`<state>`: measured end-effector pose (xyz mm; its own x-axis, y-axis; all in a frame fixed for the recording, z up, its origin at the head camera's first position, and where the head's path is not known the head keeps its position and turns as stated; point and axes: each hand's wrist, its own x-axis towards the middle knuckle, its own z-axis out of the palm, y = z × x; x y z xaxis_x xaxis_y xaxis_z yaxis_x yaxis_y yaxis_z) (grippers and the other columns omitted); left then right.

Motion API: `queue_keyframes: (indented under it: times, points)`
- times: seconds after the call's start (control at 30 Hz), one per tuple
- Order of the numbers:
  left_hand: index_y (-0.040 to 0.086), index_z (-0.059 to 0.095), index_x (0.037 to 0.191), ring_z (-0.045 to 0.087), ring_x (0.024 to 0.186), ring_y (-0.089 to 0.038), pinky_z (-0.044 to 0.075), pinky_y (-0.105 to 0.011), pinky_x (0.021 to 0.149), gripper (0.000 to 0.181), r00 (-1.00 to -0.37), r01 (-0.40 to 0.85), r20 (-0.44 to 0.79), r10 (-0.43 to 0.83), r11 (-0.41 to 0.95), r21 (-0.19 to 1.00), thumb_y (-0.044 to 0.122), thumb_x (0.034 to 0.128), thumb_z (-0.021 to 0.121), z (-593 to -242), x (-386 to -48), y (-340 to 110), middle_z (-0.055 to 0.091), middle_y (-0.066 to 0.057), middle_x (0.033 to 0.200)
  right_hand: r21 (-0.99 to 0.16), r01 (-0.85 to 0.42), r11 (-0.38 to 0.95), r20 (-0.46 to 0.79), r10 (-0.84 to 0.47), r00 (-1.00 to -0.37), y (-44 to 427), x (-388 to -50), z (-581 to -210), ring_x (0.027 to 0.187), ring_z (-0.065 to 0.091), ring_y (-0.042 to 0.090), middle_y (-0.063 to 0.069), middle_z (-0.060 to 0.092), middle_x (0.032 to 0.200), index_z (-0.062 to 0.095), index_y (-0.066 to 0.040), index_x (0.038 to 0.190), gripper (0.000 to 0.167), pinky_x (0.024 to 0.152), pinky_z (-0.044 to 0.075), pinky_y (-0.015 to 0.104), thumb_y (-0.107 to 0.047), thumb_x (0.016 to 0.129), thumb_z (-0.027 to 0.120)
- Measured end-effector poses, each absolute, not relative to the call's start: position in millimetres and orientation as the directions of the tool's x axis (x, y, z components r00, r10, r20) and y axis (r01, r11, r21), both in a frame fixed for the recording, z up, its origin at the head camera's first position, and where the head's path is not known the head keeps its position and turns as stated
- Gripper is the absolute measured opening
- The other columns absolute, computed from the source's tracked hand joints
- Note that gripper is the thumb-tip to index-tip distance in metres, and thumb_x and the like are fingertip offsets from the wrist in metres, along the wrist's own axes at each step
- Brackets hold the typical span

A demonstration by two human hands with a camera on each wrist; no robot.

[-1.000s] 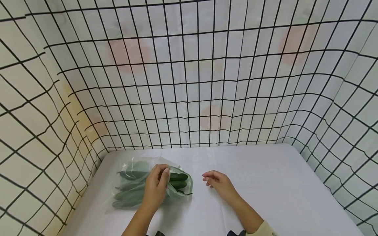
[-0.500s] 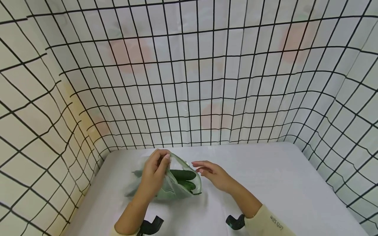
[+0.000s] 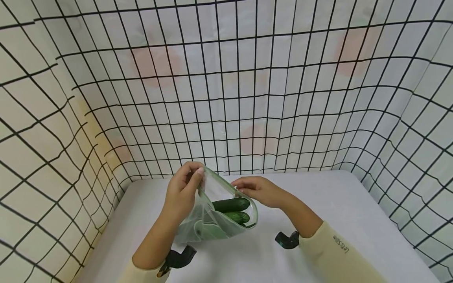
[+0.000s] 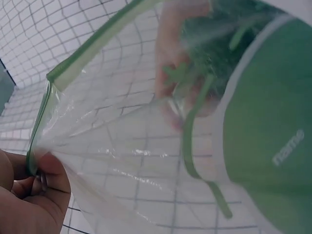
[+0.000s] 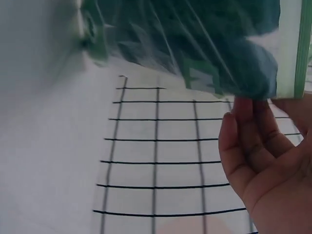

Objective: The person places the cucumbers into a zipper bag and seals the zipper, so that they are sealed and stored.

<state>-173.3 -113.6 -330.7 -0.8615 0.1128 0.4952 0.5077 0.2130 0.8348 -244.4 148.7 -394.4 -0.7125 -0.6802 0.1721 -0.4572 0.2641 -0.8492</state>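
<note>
A clear plastic zip bag [image 3: 209, 228] with a green rim is held up off the table, its mouth spread wide toward the right. Inside lie several cucumbers [image 3: 231, 204], their ends showing at the opening. My left hand [image 3: 182, 192] pinches the upper left corner of the rim; in the left wrist view its thumb and fingers squeeze the green edge. At the far right side of the mouth, my right hand [image 3: 263, 191] grips the rim between thumb and fingertips. In the right wrist view these fingers [image 5: 251, 131] are partly hidden behind the bag.
A white table [image 3: 318, 220] spreads beneath both hands. Black grid netting [image 3: 247, 98] over pale sheeting rises at the back and on both sides. Black curved mounts [image 3: 288, 240] stick out at both wrists.
My left hand has lifted the rim upward, raising the bag and widening its mouth. My right hand has moved from apart on the right to the rim and taken hold of it.
</note>
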Motion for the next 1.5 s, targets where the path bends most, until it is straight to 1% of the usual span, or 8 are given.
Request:
queue_keyframes:
  times: [0.13, 0.3, 0.47, 0.7, 0.83, 1.0, 1.17, 1.5]
  points:
    - [0.000, 0.059, 0.112, 0.054, 0.070, -0.012, 0.049, -0.024, 0.061, 0.017, -0.850, 0.525, 0.507, 0.140, 0.169, 0.834, 0.014, 0.1074, 0.049, -317.6, -171.7, -111.4, 0.054, -0.005, 0.084, -0.750, -0.572, 0.331, 0.243, -0.667, -0.704, 156.6, -239.1, -373.2, 0.109, 0.065, 0.019, -0.003, 0.068, 0.120, 0.071, -0.022, 0.119, 0.020, 0.093, 0.057, 0.032, -0.018, 0.101, 0.063]
    - [-0.002, 0.057, 0.113, 0.054, 0.071, -0.013, 0.051, -0.023, 0.062, 0.017, -0.833, 0.551, 0.530, 0.160, 0.141, 0.823, 0.010, 0.1070, 0.049, -300.9, -169.3, -111.9, 0.052, -0.004, 0.084, -0.666, -0.614, 0.425, 0.331, -0.569, -0.753, 169.5, -228.2, -351.2, 0.107, 0.066, 0.011, -0.014, 0.071, 0.114, 0.073, -0.032, 0.107, 0.015, 0.092, 0.057, 0.039, -0.021, 0.097, 0.070]
    - [-0.003, 0.058, 0.113, 0.053, 0.070, -0.014, 0.053, -0.023, 0.061, 0.017, -0.825, 0.564, 0.541, 0.164, 0.164, 0.810, 0.010, 0.1068, 0.049, -281.3, -166.8, -116.1, 0.053, -0.006, 0.084, -0.605, -0.652, 0.457, 0.417, -0.516, -0.749, 183.7, -214.2, -327.9, 0.101, 0.069, 0.005, -0.013, 0.075, 0.103, 0.075, -0.028, 0.104, 0.012, 0.092, 0.058, 0.038, -0.021, 0.095, 0.072]
    - [-0.008, 0.061, 0.108, 0.052, 0.063, -0.013, 0.052, -0.023, 0.054, 0.015, -0.792, 0.610, 0.593, 0.146, 0.154, 0.777, 0.004, 0.1044, 0.052, -252.7, -161.3, -125.4, 0.056, -0.003, 0.078, -0.608, -0.758, 0.236, 0.543, -0.573, -0.614, 194.0, -196.2, -290.6, 0.095, 0.068, 0.006, -0.007, 0.073, 0.101, 0.073, -0.017, 0.105, 0.019, 0.086, 0.059, 0.022, -0.002, 0.096, 0.066]
    - [-0.005, 0.065, 0.109, 0.050, 0.060, -0.015, 0.048, -0.023, 0.051, 0.016, -0.790, 0.612, 0.602, 0.117, 0.194, 0.767, 0.007, 0.1038, 0.055, -241.5, -161.6, -128.1, 0.054, -0.005, 0.072, -0.672, -0.739, 0.049, 0.590, -0.566, -0.575, 191.9, -186.7, -277.3, 0.089, 0.071, 0.012, 0.001, 0.071, 0.096, 0.067, -0.001, 0.106, 0.014, 0.083, 0.063, 0.027, 0.007, 0.098, 0.058]
    - [0.004, 0.067, 0.113, 0.052, 0.064, -0.015, 0.051, -0.023, 0.054, 0.021, -0.863, 0.505, 0.473, 0.180, 0.355, 0.787, 0.021, 0.1050, 0.056, -246.5, -188.1, -135.8, 0.056, -0.006, 0.079, -0.790, -0.605, 0.101, 0.501, -0.464, -0.731, 184.8, -190.9, -280.2, 0.083, 0.070, 0.018, 0.010, 0.066, 0.094, 0.059, 0.002, 0.108, 0.009, 0.072, 0.066, 0.038, -0.003, 0.103, 0.054]
    - [0.006, 0.069, 0.116, 0.058, 0.070, -0.017, 0.055, -0.026, 0.063, 0.021, -0.884, 0.467, 0.384, 0.266, 0.453, 0.760, 0.020, 0.1039, 0.059, -267.3, -221.9, -140.7, 0.064, -0.007, 0.088, -0.850, -0.467, 0.243, 0.388, -0.311, -0.868, 182.7, -210.3, -298.9, 0.081, 0.068, 0.017, 0.016, 0.061, 0.100, 0.057, -0.002, 0.115, 0.019, 0.071, 0.066, 0.035, -0.018, 0.106, 0.054]
    - [0.010, 0.069, 0.123, 0.069, 0.092, -0.022, 0.059, -0.035, 0.079, 0.023, -0.887, 0.459, 0.360, 0.289, 0.625, 0.631, 0.012, 0.1041, 0.056, -271.4, -234.7, -133.4, 0.073, -0.008, 0.103, -0.820, -0.494, 0.288, 0.458, -0.185, -0.869, 183.9, -228.6, -309.5, 0.091, 0.068, 0.014, 0.012, 0.062, 0.105, 0.057, -0.002, 0.116, 0.025, 0.084, 0.061, 0.022, -0.025, 0.106, 0.054]
